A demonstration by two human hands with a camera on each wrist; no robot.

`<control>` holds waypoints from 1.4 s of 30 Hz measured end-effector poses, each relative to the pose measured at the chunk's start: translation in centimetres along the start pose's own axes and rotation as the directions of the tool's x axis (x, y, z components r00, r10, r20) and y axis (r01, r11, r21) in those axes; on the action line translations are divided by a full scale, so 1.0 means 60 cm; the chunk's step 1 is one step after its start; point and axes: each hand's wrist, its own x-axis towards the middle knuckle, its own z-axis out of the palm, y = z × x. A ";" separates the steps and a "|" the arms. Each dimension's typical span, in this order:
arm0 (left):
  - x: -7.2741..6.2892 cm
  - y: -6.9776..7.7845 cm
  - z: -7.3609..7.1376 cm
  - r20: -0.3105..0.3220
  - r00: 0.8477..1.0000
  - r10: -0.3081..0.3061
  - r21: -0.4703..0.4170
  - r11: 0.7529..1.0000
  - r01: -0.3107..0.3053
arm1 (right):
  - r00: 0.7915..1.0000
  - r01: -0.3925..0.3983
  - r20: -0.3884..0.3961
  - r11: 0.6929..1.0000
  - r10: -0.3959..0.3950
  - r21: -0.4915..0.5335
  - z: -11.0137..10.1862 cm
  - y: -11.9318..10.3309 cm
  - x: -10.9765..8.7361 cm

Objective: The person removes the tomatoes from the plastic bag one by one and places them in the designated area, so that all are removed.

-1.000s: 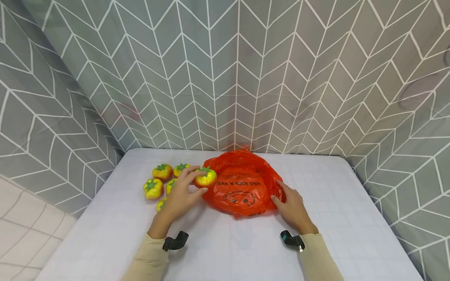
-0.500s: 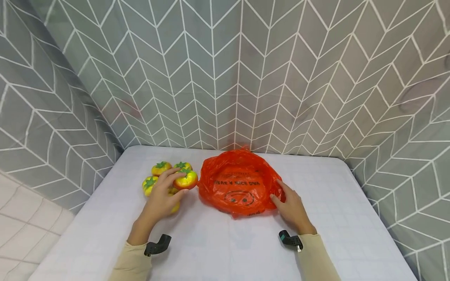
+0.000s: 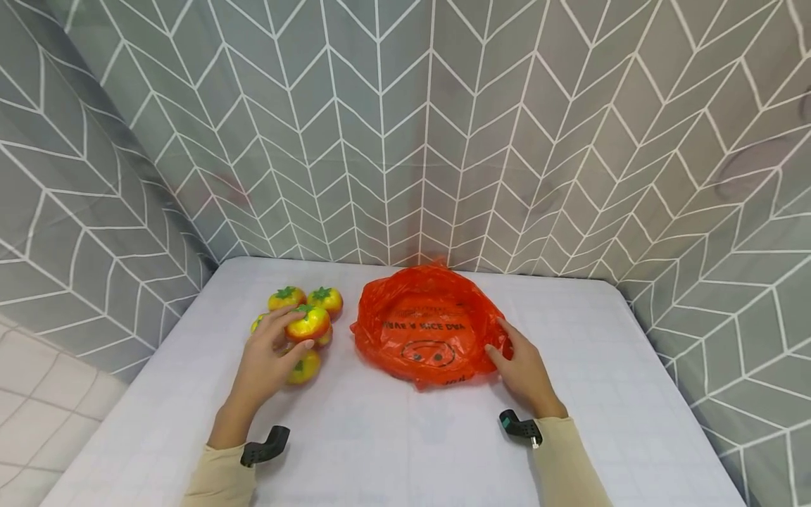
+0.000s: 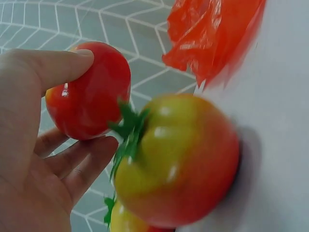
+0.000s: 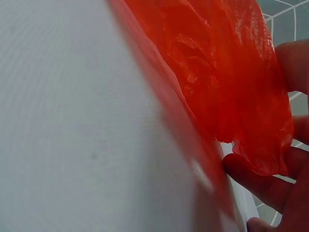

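My left hand holds a glossy red-and-yellow tomato with a green leafy top, thumb on one side and fingers on the other. That tomato's red underside shows in the left wrist view, beside another tomato resting on the table. Other tomatoes, such as one at the back and one nearer, sit around this hand, partly hidden by it. My right hand holds the right edge of a red plastic bag, whose mouth is spread wide. In the right wrist view, the bag's film hides parts of the fingers.
A white cloth-covered table lies under everything. Behind it and at both sides hangs a grey patterned curtain. A back-left tomato stands near the far edge. Dark wrist cameras are strapped on both forearms.
My left hand has moved left with the tomato, from the bag's left edge to over the group of tomatoes. The right hand has stayed at the bag's right edge.
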 end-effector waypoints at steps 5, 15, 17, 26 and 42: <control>-0.013 -0.011 -0.008 -0.003 0.998 -0.061 0.008 0.998 0.061 | 1.000 -0.007 0.000 1.000 0.007 -0.009 0.002 -0.003 -0.004; -0.034 -0.032 -0.042 -0.133 0.988 -0.073 0.047 0.996 0.080 | 1.000 0.002 0.003 1.000 -0.002 -0.018 0.003 0.004 -0.006; -0.034 -0.036 -0.044 -0.147 0.986 -0.082 0.041 0.995 0.089 | 1.000 0.007 -0.003 1.000 -0.007 -0.025 0.000 0.006 -0.005; -0.037 -0.050 -0.053 -0.167 0.975 -0.147 0.003 0.989 0.150 | 1.000 -0.012 0.010 0.999 0.012 -0.037 -0.003 0.012 -0.004; -0.062 -0.073 -0.101 -0.106 0.964 -0.244 0.029 0.968 0.248 | 1.000 0.003 0.027 0.999 -0.002 -0.037 0.002 0.006 0.004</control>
